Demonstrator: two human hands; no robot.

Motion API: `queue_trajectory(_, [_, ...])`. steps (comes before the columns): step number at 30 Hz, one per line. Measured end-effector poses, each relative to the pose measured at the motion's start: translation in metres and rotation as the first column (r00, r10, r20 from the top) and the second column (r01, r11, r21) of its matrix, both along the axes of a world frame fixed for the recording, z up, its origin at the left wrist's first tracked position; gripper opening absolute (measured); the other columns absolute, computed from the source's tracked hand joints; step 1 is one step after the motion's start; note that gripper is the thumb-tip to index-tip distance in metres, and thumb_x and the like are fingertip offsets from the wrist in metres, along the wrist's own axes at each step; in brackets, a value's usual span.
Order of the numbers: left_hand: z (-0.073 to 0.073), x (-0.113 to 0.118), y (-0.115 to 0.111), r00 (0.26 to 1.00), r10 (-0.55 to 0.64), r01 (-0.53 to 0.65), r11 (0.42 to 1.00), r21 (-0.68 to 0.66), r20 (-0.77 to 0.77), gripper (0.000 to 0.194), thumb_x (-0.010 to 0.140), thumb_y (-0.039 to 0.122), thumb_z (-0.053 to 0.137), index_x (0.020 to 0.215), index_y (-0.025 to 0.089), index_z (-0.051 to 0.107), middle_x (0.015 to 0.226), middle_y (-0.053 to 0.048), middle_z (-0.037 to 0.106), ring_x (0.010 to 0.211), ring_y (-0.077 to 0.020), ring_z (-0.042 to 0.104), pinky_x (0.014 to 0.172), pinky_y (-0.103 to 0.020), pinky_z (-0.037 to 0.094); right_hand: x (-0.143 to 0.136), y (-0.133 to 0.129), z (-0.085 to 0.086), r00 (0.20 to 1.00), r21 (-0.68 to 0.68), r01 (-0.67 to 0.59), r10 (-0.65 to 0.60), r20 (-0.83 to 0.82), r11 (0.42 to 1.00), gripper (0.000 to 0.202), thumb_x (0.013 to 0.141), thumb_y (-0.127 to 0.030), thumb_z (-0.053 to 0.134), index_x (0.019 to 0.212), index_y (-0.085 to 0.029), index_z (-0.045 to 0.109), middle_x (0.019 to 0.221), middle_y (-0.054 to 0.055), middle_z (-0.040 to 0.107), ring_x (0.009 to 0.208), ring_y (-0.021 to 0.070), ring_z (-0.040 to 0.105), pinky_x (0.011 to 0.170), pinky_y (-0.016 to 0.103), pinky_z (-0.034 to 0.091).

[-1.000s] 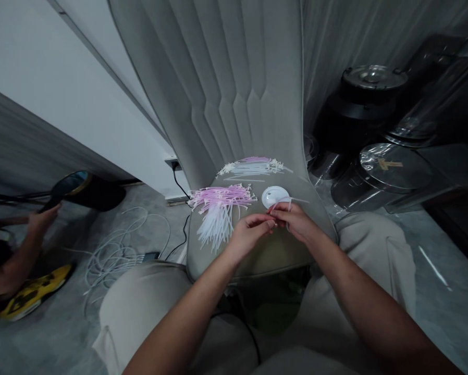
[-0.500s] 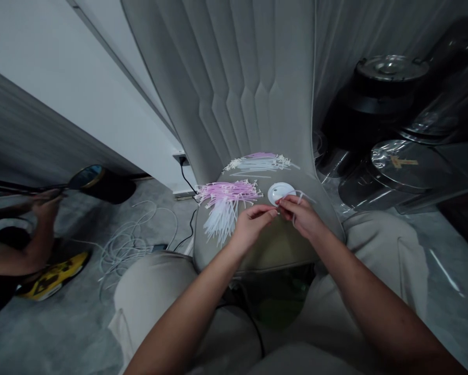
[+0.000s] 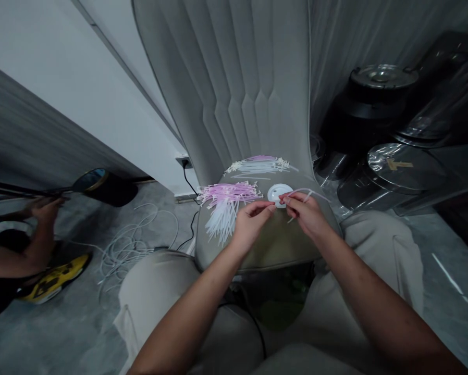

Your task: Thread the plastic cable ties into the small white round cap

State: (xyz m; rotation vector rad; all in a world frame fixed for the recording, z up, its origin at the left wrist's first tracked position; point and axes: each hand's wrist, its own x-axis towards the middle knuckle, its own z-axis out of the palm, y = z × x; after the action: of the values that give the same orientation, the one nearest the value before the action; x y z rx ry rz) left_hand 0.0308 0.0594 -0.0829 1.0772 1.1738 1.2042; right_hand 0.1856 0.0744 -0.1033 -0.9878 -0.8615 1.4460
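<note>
My right hand (image 3: 303, 209) is closed on thin pale strips (image 3: 316, 194) that stick out past its fingers, at the near right edge of a round white dish (image 3: 278, 192). My left hand (image 3: 253, 221) is pinched just left of it; whatever lies between its fingertips is too small to make out. Left of the dish, a pile of pink strips (image 3: 230, 192) with small white ends overlaps a fan of white strips (image 3: 222, 220). Farther back on the grey chair seat (image 3: 273, 250) lies another row of pale strips (image 3: 259, 165).
Another person's hands (image 3: 46, 205) hold something dark at the left, near a black cylinder (image 3: 111, 188) and a yellow shoe (image 3: 56, 278). Coiled cable (image 3: 126, 247) lies on the floor. Dark containers (image 3: 369, 99) stand at the right.
My right hand has shifted slightly right, opening a small gap from my left hand. The strips in it now point more to the right. The whole view has shifted slightly.
</note>
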Motion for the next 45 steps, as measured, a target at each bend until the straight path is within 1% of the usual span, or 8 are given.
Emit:
queue_trajectory(6, [0.021,0.004,-0.003,0.999,0.028,-0.030,0.997,0.067,0.043,0.017,0.069,0.030,0.077,0.079,0.018,0.074,0.064,0.001,0.067,0.060,-0.0097,0.057,0.060,-0.022,0.045,-0.001,-0.006,0.028,0.996,0.094,0.078,-0.081,0.033,0.992,0.013,0.067,-0.024,0.074,0.078,-0.018,0.071,0.064,-0.001,0.060,0.047,0.0056,0.033,0.046,0.027,0.019])
queue_trajectory(11, [0.043,0.009,-0.011,0.986,0.070,-0.093,0.984,0.153,0.151,0.018,0.071,0.032,0.077,0.081,0.018,0.074,0.070,0.000,0.069,0.060,-0.0086,0.058,0.060,-0.022,0.047,-0.006,-0.015,0.053,0.991,0.163,0.137,-0.137,-0.014,0.977,0.013,0.071,-0.031,0.072,0.078,-0.020,0.068,0.075,0.001,0.066,0.046,0.0045,0.032,0.047,0.026,0.022])
queue_trajectory(16, [0.055,0.014,-0.026,0.970,0.081,-0.122,0.978,0.169,0.231,0.013,0.072,0.029,0.076,0.080,0.019,0.074,0.072,0.001,0.070,0.059,-0.0072,0.058,0.060,-0.020,0.048,-0.020,-0.029,0.068,0.988,0.207,0.157,-0.153,-0.037,0.965,0.014,0.073,-0.032,0.072,0.076,-0.022,0.064,0.070,-0.002,0.062,0.045,0.0046,0.034,0.044,0.024,0.023])
queue_trajectory(21, [0.056,0.021,-0.034,0.981,0.067,-0.104,0.973,0.206,0.180,0.011,0.073,0.028,0.076,0.080,0.019,0.074,0.073,0.001,0.071,0.061,-0.0085,0.061,0.063,-0.022,0.050,-0.028,-0.034,0.069,0.983,0.226,0.182,-0.180,-0.029,0.957,0.022,0.077,-0.039,0.069,0.074,-0.022,0.055,0.070,-0.003,0.058,0.045,0.0040,0.034,0.042,0.023,0.025])
queue_trajectory(26, [0.055,0.025,-0.034,0.968,0.059,-0.114,0.968,0.222,0.243,0.008,0.075,0.025,0.075,0.080,0.019,0.073,0.071,0.001,0.070,0.061,-0.0080,0.062,0.062,-0.021,0.051,-0.032,-0.034,0.072,0.978,0.262,0.204,-0.188,-0.086,0.943,0.022,0.082,-0.038,0.066,0.076,-0.022,0.051,0.072,-0.004,0.056,0.044,0.0028,0.036,0.043,0.022,0.029])
queue_trajectory(34, [0.056,0.028,-0.031,0.942,0.054,-0.137,0.962,0.234,0.330,0.006,0.076,0.023,0.074,0.078,0.018,0.073,0.072,0.001,0.070,0.062,-0.0071,0.062,0.064,-0.020,0.051,-0.036,-0.033,0.078,0.969,0.309,0.225,-0.180,-0.168,0.924,0.021,0.084,-0.037,0.064,0.078,-0.021,0.052,0.075,-0.005,0.059,0.042,0.0022,0.035,0.041,0.020,0.030])
queue_trajectory(42, [0.053,0.032,-0.030,0.926,0.047,-0.149,0.958,0.247,0.375,0.006,0.077,0.024,0.074,0.077,0.019,0.072,0.069,0.001,0.068,0.063,-0.0080,0.062,0.064,-0.022,0.052,-0.040,-0.035,0.080,0.968,0.317,0.237,-0.197,-0.153,0.918,0.019,0.084,-0.035,0.064,0.077,-0.021,0.054,0.068,-0.005,0.058,0.043,0.0032,0.039,0.040,0.019,0.032])
queue_trajectory(45, [0.053,0.032,-0.030,0.916,0.040,-0.148,0.959,0.243,0.399,0.004,0.077,0.022,0.073,0.076,0.018,0.072,0.068,0.001,0.067,0.063,-0.0073,0.061,0.063,-0.020,0.051,-0.039,-0.035,0.079,0.968,0.313,0.229,-0.181,-0.176,0.922,0.017,0.085,-0.034,0.064,0.078,-0.020,0.056,0.072,-0.004,0.060,0.043,0.0024,0.038,0.040,0.019,0.032])
